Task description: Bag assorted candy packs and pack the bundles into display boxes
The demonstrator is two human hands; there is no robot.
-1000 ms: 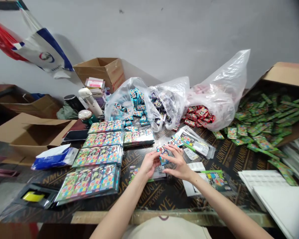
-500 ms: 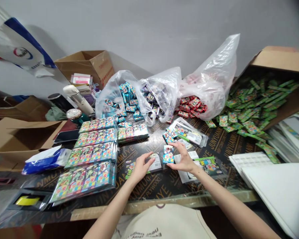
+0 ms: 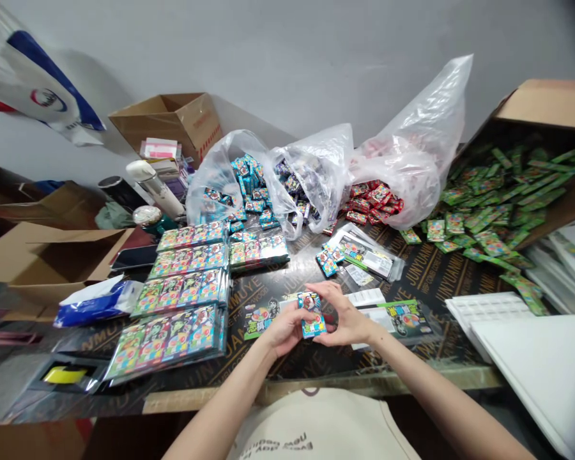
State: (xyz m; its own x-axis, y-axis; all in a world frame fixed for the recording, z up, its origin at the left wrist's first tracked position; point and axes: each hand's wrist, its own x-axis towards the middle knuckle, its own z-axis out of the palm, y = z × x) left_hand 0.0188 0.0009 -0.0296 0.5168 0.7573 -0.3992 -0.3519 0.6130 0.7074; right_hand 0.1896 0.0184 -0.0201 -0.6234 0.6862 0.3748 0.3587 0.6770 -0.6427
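Close to the table's front edge I hold a small blue printed box (image 3: 311, 326) upright between my two hands. My left hand (image 3: 285, 329) grips its left side, with the thumb lying across its front. Around its right side curve the fingers of my right hand (image 3: 347, 319), touching its top and bottom corners. Under and beside my hands lie flat printed packets, one green and black at the left (image 3: 261, 319) and another at the right (image 3: 405, 319). Just beyond my fingers rest a few more small blue boxes (image 3: 328, 260).
Stacks of wrapped box sets (image 3: 167, 338) stand at the left. Clear plastic bags (image 3: 311, 172) at the back hold blue, purple and red boxes. Green boxes spill from a tipped carton (image 3: 546, 105) at the right, near white sheets (image 3: 531, 358). A blue packet (image 3: 96, 303) lies far left.
My right hand has brought the small blue box leftward and closer to me. My left hand has moved right and now grips it too. The view has shifted slightly.
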